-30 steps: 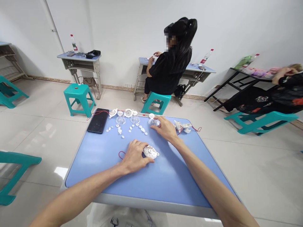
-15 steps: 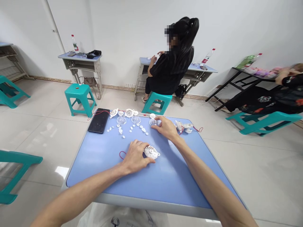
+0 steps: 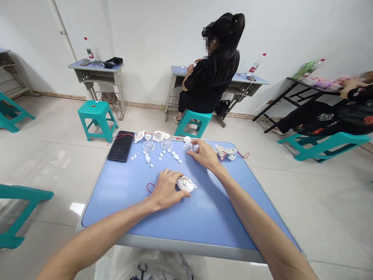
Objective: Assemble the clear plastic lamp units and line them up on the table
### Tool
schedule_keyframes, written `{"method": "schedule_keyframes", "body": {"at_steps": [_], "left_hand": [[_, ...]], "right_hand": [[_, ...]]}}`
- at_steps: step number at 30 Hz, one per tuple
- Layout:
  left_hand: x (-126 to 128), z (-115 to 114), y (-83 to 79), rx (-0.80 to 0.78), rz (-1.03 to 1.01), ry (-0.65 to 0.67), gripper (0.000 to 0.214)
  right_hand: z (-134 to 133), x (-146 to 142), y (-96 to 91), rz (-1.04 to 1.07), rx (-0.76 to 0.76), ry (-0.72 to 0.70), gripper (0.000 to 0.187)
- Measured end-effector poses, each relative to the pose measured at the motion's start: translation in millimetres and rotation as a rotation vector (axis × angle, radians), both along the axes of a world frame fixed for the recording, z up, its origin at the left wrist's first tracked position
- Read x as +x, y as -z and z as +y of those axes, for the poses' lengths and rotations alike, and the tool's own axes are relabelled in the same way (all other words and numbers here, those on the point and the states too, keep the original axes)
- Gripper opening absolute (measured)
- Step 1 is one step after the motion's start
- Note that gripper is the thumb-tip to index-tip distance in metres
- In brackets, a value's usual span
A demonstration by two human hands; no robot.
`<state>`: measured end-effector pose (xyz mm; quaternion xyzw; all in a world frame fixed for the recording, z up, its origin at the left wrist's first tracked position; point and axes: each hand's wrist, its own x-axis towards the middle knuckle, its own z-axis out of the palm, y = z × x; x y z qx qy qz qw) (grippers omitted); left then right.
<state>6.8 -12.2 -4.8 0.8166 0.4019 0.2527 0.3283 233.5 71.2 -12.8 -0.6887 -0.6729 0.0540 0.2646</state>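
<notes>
Even, bright light fills the room. Glare shines on the glossy floor tiles at near left, the right hand casts a soft shadow on the blue tabletop, and the walls bow toward the wide-angle edges.

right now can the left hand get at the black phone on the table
Probably yes: the left hand would only need to leave the round white plastic part it rests on; just scattered small white plastic pieces lie on the blue tabletop before the black glossy smartphone.

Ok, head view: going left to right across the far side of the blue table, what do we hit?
Black smartphone, first clear dome, second clear dome, third clear dome, right hand, white plastic assembly with red wire.
</notes>
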Motion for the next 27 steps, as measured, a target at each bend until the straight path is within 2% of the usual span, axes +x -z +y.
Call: {"method": "schedule_keyframes", "body": {"at_steps": [5,18,23,27], "left_hand": [[0.6,0.4,0.5,0.008,0.006,0.000,0.053],[0.7,1.6,1.6,0.017,-0.001,0.001,0.049],[0.6,2.1,2.7,0.025,-0.007,0.006,0.046],[0.3,2.3,3.0,0.027,-0.006,0.005,0.047]], "right_hand": [[-4.0,0.9,0.8,0.024,0.005,0.023,0.037],[-16.8,5.5,7.4,-0.017,0.077,0.017,0.032],[-27.4,0.9,-6.1,-0.057,0.119,0.010,0.024],[-36.0,16.1,-23.9,-0.235,0.238,0.052,0.021]]}}
